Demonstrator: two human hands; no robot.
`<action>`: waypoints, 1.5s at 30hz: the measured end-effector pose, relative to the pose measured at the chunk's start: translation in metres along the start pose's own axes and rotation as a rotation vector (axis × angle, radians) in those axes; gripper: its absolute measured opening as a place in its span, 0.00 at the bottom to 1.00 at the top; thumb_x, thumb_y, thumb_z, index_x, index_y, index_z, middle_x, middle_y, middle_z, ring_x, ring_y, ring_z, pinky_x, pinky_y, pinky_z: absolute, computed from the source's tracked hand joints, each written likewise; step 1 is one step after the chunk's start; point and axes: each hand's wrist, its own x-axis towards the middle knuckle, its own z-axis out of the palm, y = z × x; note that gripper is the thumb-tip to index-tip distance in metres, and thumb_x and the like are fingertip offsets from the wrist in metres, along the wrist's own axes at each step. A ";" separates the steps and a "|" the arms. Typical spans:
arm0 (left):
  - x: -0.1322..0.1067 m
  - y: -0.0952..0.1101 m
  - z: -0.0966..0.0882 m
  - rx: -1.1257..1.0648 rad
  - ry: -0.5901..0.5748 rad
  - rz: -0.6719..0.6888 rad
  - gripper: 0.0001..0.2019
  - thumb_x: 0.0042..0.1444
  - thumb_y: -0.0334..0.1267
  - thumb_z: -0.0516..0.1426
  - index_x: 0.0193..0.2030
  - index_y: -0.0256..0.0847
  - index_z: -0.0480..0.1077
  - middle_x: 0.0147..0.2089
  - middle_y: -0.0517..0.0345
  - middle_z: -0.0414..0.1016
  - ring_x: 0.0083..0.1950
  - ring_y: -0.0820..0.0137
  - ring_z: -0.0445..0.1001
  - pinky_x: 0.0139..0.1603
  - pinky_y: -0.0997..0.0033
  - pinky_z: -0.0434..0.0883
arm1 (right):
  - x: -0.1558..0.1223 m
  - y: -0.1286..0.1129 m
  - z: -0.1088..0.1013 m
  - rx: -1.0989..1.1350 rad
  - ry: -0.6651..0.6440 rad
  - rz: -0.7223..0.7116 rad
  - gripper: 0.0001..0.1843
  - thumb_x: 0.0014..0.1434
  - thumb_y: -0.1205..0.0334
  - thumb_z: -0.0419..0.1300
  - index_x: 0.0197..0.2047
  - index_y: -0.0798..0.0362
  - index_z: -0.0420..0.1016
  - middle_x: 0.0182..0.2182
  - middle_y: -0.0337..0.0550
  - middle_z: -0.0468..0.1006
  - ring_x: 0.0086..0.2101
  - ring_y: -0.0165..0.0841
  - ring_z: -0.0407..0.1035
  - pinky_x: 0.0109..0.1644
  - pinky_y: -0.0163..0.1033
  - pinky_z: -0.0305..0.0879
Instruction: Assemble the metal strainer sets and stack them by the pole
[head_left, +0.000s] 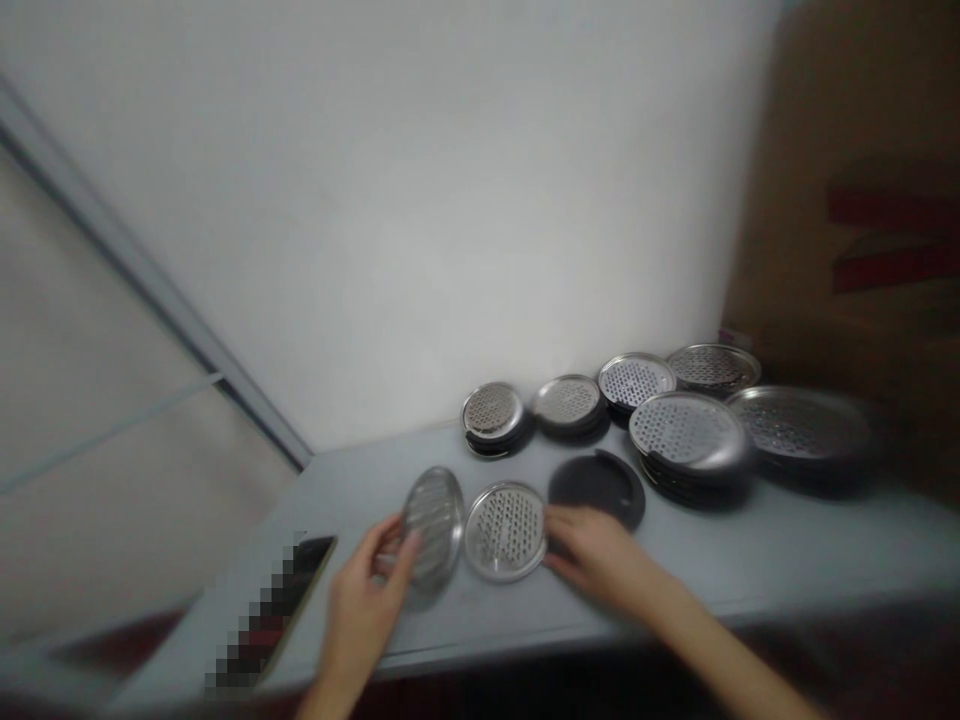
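Nearest, the left hand (366, 600) grips one perforated steel disc (433, 530), tilted on edge; the open right hand (592, 555) lies just beside one flat steel disc (505, 532) and one dark round disc (600, 486); six disc stacks (686, 428) stand farther back

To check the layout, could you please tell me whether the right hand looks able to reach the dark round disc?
Probably yes: the right hand is at the near edge of the dark round disc, nothing between them; the perforated steel disc lies off to its left.
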 end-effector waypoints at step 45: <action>-0.012 -0.041 0.072 0.022 -0.331 0.182 0.30 0.58 0.52 0.60 0.64 0.37 0.68 0.63 0.38 0.75 0.63 0.50 0.74 0.66 0.42 0.68 | 0.003 -0.001 0.014 -0.122 0.104 0.031 0.29 0.60 0.57 0.71 0.61 0.57 0.71 0.58 0.59 0.75 0.58 0.52 0.69 0.60 0.56 0.66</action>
